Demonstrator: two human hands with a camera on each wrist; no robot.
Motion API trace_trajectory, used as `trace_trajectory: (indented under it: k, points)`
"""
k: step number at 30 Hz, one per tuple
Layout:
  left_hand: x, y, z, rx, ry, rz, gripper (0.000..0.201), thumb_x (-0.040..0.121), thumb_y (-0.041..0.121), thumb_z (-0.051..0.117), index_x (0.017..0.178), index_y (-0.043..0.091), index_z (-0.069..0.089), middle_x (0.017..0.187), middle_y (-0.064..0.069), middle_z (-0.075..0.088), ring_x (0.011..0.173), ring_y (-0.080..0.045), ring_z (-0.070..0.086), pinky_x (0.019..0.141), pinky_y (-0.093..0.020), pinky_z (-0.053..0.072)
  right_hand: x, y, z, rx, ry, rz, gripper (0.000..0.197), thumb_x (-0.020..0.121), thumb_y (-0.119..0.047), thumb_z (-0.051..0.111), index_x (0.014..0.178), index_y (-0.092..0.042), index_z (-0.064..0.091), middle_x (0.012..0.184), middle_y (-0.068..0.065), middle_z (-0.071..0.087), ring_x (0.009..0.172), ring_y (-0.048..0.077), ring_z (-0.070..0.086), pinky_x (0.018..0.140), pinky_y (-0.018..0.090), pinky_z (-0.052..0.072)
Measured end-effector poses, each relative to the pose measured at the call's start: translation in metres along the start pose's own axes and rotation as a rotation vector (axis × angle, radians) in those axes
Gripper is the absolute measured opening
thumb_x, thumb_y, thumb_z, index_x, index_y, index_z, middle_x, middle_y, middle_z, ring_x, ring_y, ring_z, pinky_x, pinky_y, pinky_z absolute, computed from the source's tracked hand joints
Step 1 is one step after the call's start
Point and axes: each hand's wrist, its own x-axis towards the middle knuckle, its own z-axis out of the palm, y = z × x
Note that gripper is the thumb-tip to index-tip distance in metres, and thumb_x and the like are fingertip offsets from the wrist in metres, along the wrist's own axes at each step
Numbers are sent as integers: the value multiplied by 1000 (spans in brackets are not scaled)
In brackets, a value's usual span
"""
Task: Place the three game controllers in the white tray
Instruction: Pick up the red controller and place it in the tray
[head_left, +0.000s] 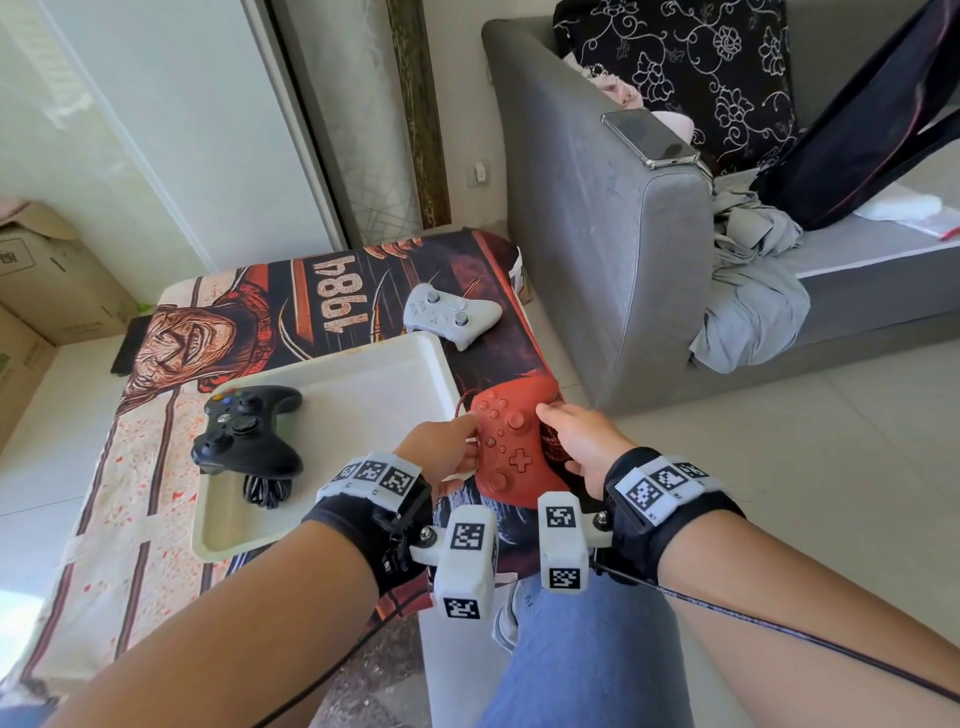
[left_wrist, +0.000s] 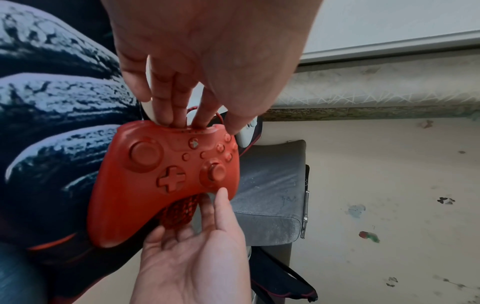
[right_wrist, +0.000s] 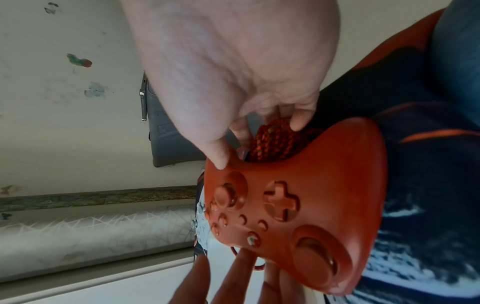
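Observation:
A red controller (head_left: 511, 447) hovers just right of the white tray (head_left: 363, 415), above the table's front right part, held by both hands. My left hand (head_left: 465, 441) pinches its top edge by the cable outlet; the fingers (left_wrist: 171, 111) press there. My right hand (head_left: 556, 434) grips the lower side, thumb (right_wrist: 218, 156) on the face and fingers curled round the bundled red cable (right_wrist: 275, 142) beneath. A black controller (head_left: 247, 436) with its coiled cord lies in the tray's left half. A light grey controller (head_left: 452, 314) lies on the printed mat behind the tray.
The low table wears a printed "1984" mat (head_left: 332, 296). A grey sofa (head_left: 597, 260) stands close on the right, with a phone (head_left: 649, 137) on its armrest and clothes on its seat. Cardboard boxes (head_left: 47, 280) stand at the left. My jeans-clad knee (head_left: 571, 649) is below the hands.

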Motion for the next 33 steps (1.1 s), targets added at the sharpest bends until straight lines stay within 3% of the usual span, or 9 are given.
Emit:
trace_trajectory:
  k: [4,7,11,13,17,20,22,26,33]
  points:
    - [-1,1,0,-7,16,8,23,93,31,54,92,11,65,78,-1,64,71,-15,56,63,-27,38,-2,3,1,44,-21,79,51,90,-38,61,133,-12,54,134,7,58,111,24,53,70,27,39]
    - [-1,1,-1,-26,2,14,20,93,27,55,83,12,62,75,-2,62,74,-19,55,59,-26,36,-1,5,1,120,-35,113,60,84,-47,65,130,-11,56,127,8,63,98,22,60,66,28,45]
    - [-1,1,0,-86,-58,50,18,97,20,49,87,18,63,89,-5,65,85,-23,63,78,-34,49,-4,5,2,192,-28,109,62,81,-50,67,128,-11,57,115,6,66,85,16,61,58,27,43]
    - [-2,1,-3,-112,-67,89,17,99,20,48,95,19,65,90,-5,67,81,-21,66,76,-32,51,-4,3,2,206,-21,87,63,79,-52,68,126,-11,58,114,7,67,86,16,62,57,27,43]
    - [-2,3,-14,-154,-92,153,20,98,19,51,109,13,67,93,-7,71,77,-19,66,78,-31,56,-3,-3,4,229,12,33,60,80,-55,65,117,-7,60,107,9,68,85,22,64,64,31,50]
    - [0,5,-26,-146,-79,182,22,97,23,53,109,12,69,96,-11,70,85,-23,62,90,-39,51,-3,-8,12,277,26,6,59,78,-57,65,112,-8,64,108,11,71,96,29,68,86,45,57]
    - [0,5,-35,-152,-64,189,19,97,24,53,103,15,69,94,-10,70,82,-22,62,85,-36,52,-5,-13,18,332,10,-30,41,84,-48,64,102,-12,65,110,13,70,102,29,66,91,47,55]
    - [3,5,-59,-199,-69,179,20,97,25,55,106,15,69,90,-7,72,70,-16,65,70,-27,54,-9,-20,35,401,-77,-73,10,91,-27,62,87,-18,63,94,9,69,84,23,66,67,35,55]
    - [2,4,-110,-220,-8,185,19,98,25,52,101,15,68,86,-6,71,69,-15,63,71,-26,49,-6,-27,85,326,-163,-165,14,95,-11,53,94,-15,66,89,7,69,73,15,64,61,27,49]
